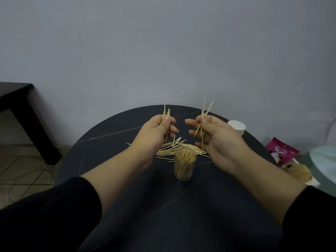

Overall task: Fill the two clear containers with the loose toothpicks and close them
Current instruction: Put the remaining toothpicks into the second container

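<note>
- Holding toothpicks in both raised hands, a person sits at the round dark table (116, 148); the clear container (185, 164) stands upright on it, top open, packed with toothpicks.
- left hand (156, 128): up and left of the container, thumb and curled fingers pinching a small tight bundle (167, 112), tips up.
- right hand (216, 137): up and right of the container, thumb and forefinger pinching a looser bundle (204, 110), sticks splayed; other fingers half extended.
- loose pile (172, 149): flat on the table just behind the container, reaching right up to it.
- white round object (236, 126): well behind-right of the container, near the table's rim.
- pink packet (281, 148): far right of the container, past the table's rim.
</note>
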